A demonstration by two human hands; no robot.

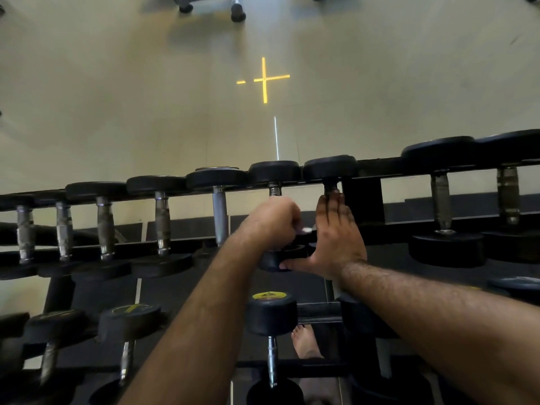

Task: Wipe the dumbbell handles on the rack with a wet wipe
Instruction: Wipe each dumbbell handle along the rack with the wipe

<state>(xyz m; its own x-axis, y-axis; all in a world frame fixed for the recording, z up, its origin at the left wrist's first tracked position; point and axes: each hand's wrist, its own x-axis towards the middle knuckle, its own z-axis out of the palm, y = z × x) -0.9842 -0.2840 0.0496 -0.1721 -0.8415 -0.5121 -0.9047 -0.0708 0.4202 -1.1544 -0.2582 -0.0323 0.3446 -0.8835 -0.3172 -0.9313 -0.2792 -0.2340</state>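
Now left hand (273,220) fingers curl around a dumbbell handle (274,189), wet wipe (305,229) peeking out; right hand (336,232) flat beside

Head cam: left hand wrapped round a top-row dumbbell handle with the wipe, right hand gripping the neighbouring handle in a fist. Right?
Not quite. The head view shows the right hand lying flat with straight fingers on the neighbouring dumbbell, not in a fist. The rest holds: the left hand is wrapped round a top-row dumbbell handle, a bit of white wipe showing.
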